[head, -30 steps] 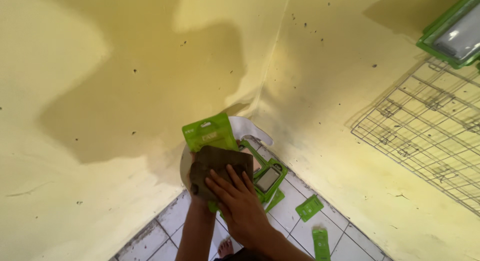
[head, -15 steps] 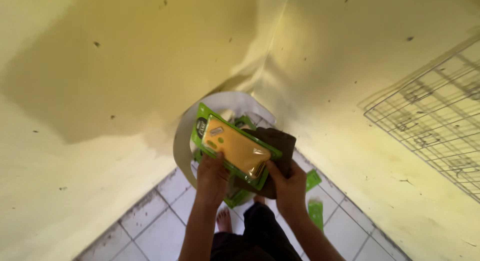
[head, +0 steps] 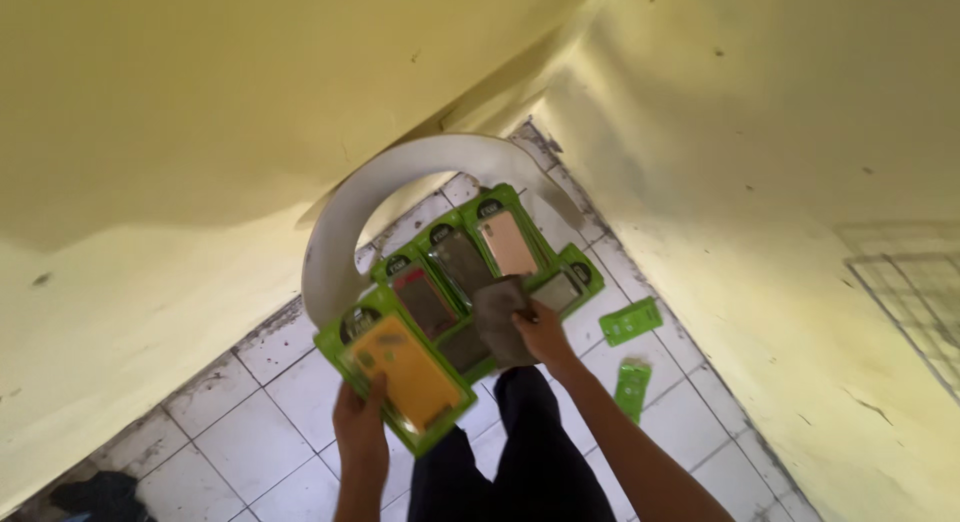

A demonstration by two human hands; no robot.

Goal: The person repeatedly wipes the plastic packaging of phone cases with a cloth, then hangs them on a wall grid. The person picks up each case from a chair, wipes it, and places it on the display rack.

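My left hand (head: pixel 360 427) grips the lower edge of a green blister pack holding a yellow phone case (head: pixel 403 374). My right hand (head: pixel 540 334) pinches a dark brown cloth (head: pixel 500 320) and rests it on a row of similar green packs (head: pixel 470 272) with red, grey and pink cases. These packs lie spread across the seat of a white plastic chair (head: pixel 335 247) that stands in the corner. The held pack overlaps the row's left end.
Yellow walls (head: pixel 180 102) meet in a corner behind the chair. Two small green packs (head: pixel 630 322) lie on the white tiled floor (head: pixel 230 432) to the right. My dark trouser legs (head: pixel 520 462) are below. A faint wire grid (head: pixel 910 292) hangs on the right wall.
The view has tilted down to the chair. The yellow-case pack has moved left and lower into my left hand alone, and my right hand with the cloth now rests on the spread packs.
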